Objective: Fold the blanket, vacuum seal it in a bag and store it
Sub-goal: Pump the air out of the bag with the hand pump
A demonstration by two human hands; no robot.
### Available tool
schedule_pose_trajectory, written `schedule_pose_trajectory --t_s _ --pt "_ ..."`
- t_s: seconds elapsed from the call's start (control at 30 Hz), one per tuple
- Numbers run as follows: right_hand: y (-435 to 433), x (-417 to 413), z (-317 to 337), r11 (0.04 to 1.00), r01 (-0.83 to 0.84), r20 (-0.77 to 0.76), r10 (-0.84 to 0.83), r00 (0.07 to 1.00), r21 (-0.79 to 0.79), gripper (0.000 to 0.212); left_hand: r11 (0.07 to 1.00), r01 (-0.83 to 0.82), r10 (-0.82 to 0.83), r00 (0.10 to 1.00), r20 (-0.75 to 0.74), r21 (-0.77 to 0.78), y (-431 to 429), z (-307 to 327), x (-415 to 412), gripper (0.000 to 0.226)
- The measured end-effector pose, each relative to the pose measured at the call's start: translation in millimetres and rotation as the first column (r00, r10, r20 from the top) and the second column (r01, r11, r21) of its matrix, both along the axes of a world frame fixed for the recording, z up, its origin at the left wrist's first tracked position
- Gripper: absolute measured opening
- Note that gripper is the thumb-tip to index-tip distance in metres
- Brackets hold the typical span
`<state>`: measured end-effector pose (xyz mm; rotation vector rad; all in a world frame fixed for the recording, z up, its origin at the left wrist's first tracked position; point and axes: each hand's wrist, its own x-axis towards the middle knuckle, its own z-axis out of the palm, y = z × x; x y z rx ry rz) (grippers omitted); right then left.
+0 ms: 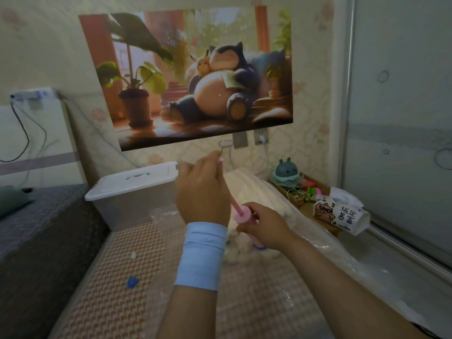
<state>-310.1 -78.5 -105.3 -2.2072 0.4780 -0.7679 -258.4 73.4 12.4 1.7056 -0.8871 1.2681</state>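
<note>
Head view: on the wall hangs a cartoon poster point(195, 77), with a wall socket point(260, 138) just below its right corner. A white lidded storage box point(132, 189) stands at the far left end of the patterned mat point(115, 267). A small blue cap point(132, 282) lies on the mat, well apart from the hands. To the right, a teal toy figure point(286, 172) and a tissue pack point(342, 216) sit beside a glass sliding door point(403, 118).

The cream blanket point(247, 184) lies inside a clear plastic bag point(342, 255) on the mat, running from under the hands back toward the wall. The hands and forearms hide its middle.

A pink hand pump point(244, 214) stands upright on the bag. The left hand point(203, 192), with a light blue wristband point(201, 255), is raised and curls round the pump's handle; the thin rod shows below its palm. The right hand point(264, 226) is lower and grips the pump's barrel, its fingers wrapped round it, hiding most of the cylinder.
</note>
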Motion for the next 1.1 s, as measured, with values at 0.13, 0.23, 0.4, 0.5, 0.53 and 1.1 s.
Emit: schedule_pose_trajectory --t_s 0.13,0.23,0.4,0.5,0.53,1.1 --pt "-1 2 -2 1.0 -0.011 -0.019 0.011 1.0 -0.006 0.037 0.986 0.062 -0.048 0.995 -0.087 0.158 -6 -20 12 0.018" --pt "3 4 -3 0.999 -0.028 -0.025 0.027 0.999 -0.019 0.036 0.787 0.245 0.043 0.895 -0.445 0.567 -18 -51 15 0.023" --pt "2 1 -2 1.0 -0.009 -0.005 0.009 1.0 -0.009 0.033 0.877 0.093 0.044 0.961 -0.272 0.471 -8 -23 0 0.022" --pt "-2 -1 0 1.0 0.002 0.0 -0.002 1.0 -0.005 0.038 0.999 0.027 -0.027 0.999 0.018 0.018 9 8 -6 0.016" --pt "-3 -1 0 1.0 0.001 0.0 -0.001 1.0 -0.004 0.039 0.999 0.042 -0.041 0.998 0.047 -0.018 11 10 -5 0.016" --pt "-5 -4 -2 1.0 -0.013 0.021 0.012 1.0 0.027 0.038 0.991 0.112 -0.112 0.994 -0.002 0.074 7 6 -2 0.018"
